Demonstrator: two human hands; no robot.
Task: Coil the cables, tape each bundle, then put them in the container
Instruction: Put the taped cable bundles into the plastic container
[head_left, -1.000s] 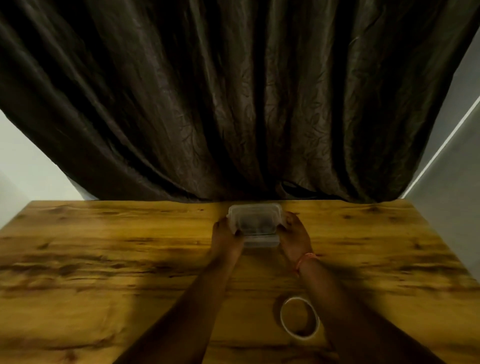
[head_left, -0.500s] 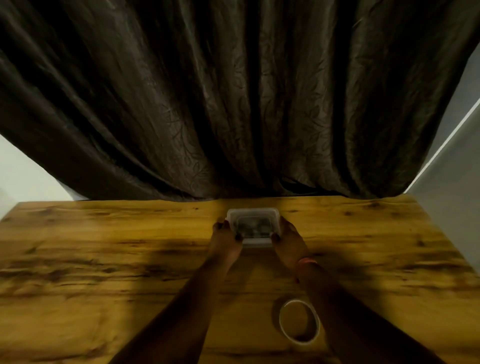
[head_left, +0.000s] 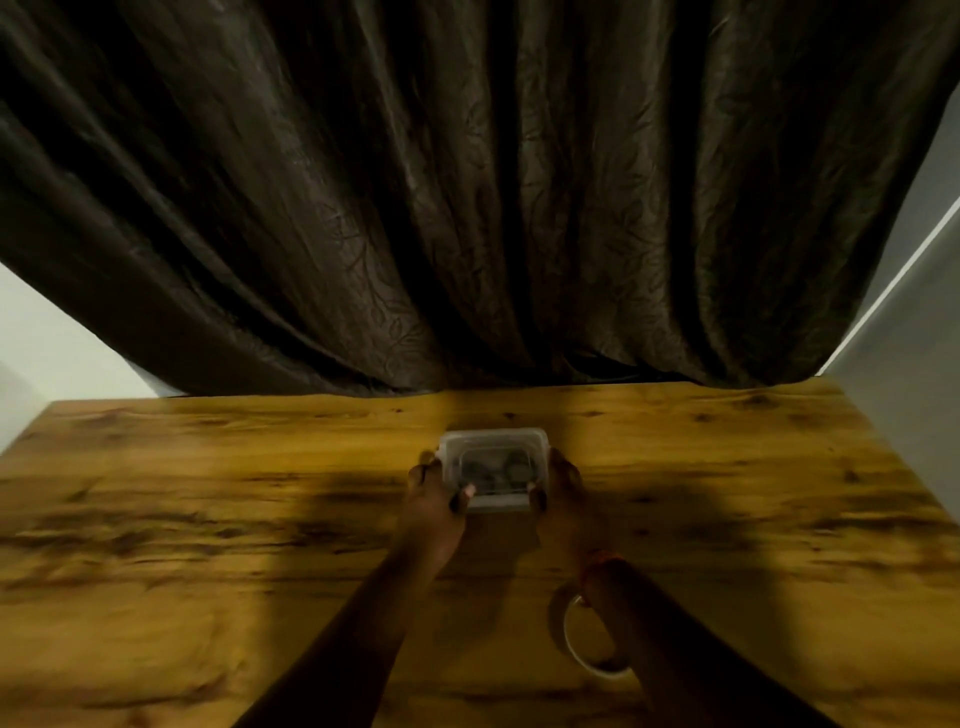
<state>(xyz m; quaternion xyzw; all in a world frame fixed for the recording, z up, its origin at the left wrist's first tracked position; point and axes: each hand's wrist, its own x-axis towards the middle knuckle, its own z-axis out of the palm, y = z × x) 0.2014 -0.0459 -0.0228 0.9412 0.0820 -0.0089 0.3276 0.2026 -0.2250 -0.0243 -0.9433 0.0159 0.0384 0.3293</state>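
Left hand (head_left: 434, 496): fingers curled around the left side of the container (head_left: 493, 467).
Right hand (head_left: 563, 493): grips its right side.
Arms: both stretched forward.
Tape roll (head_left: 589, 642): on the tabletop (head_left: 208, 519), partly under the right forearm.

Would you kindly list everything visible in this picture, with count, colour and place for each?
container: one, clear plastic with lid, centre of table towards the far edge, dark bundles dimly visible inside
tape roll: one, white, lying flat on the near right of the table, partly hidden by the right forearm
table: one, yellow-brown wood grain, fills the lower half
curtain: one, dark brown, hanging behind the table
wall: pale, at both sides of the curtain
left hand: one, grips the container's left side
right hand: one, orange wristband, grips the container's right side
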